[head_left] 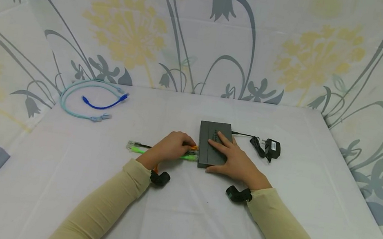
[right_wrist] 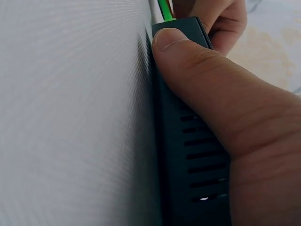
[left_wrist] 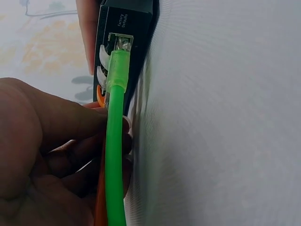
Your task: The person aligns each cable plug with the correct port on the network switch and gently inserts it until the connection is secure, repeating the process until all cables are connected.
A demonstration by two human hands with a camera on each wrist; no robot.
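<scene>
A dark grey network switch [head_left: 208, 132] lies flat on the white table, its port side facing left. My right hand [head_left: 238, 163] rests across it, fingers spread straight over the top and thumb along the vented near side. Close to the ports, my left hand [head_left: 172, 145] pinches an orange network cable [left_wrist: 100, 96] between thumb and fingers, right behind its plug. The green network cable [left_wrist: 114, 155] has its clear plug in the port nearest the front, beside the left fingers. A black network cable [head_left: 144, 145] runs under the left hand, which hides part of it.
At the back left lie a coiled light blue network cable [head_left: 69, 89] and a short dark blue one [head_left: 104, 106]. A black power adapter [head_left: 273, 149] sits right of the switch, its cord [head_left: 243, 134] joined to the switch's right side. A floral-patterned curtain [head_left: 197, 33] surrounds the table.
</scene>
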